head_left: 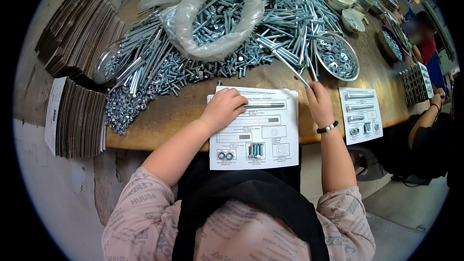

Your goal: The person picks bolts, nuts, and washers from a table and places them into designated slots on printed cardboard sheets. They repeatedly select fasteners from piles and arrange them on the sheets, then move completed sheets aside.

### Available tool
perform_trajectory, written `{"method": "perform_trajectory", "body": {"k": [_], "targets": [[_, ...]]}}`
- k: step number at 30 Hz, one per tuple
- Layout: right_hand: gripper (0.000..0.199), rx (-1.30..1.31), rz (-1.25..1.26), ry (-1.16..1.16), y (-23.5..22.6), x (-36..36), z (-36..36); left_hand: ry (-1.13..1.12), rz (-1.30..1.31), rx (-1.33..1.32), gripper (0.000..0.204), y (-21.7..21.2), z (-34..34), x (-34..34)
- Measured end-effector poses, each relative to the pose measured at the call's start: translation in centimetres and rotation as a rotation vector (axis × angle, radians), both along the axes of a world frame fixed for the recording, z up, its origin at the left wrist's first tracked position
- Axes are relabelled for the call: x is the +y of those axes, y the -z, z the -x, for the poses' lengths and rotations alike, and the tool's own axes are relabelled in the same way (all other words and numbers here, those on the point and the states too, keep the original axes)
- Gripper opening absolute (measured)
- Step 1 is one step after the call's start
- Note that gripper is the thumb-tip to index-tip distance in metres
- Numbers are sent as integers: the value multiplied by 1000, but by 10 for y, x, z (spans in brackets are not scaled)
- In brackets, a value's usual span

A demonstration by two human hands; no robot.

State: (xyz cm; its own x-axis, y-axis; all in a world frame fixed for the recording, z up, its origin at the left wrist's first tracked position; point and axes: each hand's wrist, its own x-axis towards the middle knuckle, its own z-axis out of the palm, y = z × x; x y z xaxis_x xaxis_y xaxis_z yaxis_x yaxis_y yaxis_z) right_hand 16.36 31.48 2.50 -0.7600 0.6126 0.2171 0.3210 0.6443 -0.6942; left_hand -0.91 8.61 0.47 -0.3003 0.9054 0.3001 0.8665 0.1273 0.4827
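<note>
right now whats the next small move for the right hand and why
Probably bring the long silver bolt back onto the white printed parts sheet. The right hand pinches its near end at the sheet's top right corner, while the left hand rests on the sheet, which already carries washers and short bolts lower down.
</note>
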Motion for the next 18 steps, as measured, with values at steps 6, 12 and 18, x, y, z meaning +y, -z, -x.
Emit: {"method": "perform_trajectory", "body": {"k": [6, 12, 18], "targets": [[13, 8, -307, -345, -1, -32, -11, -262, -140, -140, 23, -12, 9, -28], [16, -70, -370, -620, 8, -69, -1, -146, 44, -167, 26, -19, -8, -68], [12, -35, -160, -438, 11, -56, -1, -93, 109, -313, 27, -2, 1, -76]]}}
